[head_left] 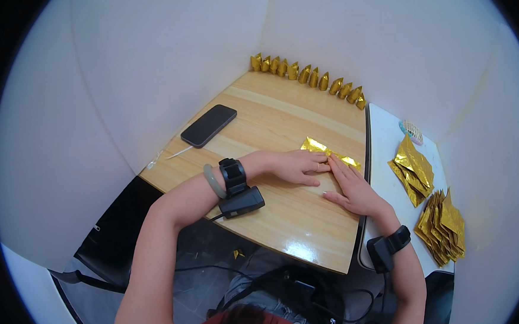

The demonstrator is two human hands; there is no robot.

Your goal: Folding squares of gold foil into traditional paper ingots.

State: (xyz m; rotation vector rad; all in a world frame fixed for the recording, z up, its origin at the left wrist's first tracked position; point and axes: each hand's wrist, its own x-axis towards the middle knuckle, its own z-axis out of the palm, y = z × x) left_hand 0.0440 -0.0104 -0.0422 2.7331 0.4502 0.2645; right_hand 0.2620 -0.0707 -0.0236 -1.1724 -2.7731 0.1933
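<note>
A sheet of shiny gold foil paper [313, 142] lies on the wooden tabletop [287, 220], partly hidden under my fingers. My left hand [298, 166] rests flat across its left and middle part, fingers stretched out toward the right. From the right, my right hand [354, 187] presses down with straight fingers, its fingertips meeting those of the left hand on the foil. The right thumb sticks out over bare wood. Neither hand grips anything. A pale bangle [214, 181] and a black strapped device [233, 176] circle my left wrist; another black device [381, 254] is on the right forearm.
Several folded gold foil pieces [314, 77] stand in a row along the far edge. A dark phone [208, 126] with a white cable [179, 152] lies at left. On the white table [382, 172] at right are two piles of gold foil [415, 167]. White walls enclose the far side.
</note>
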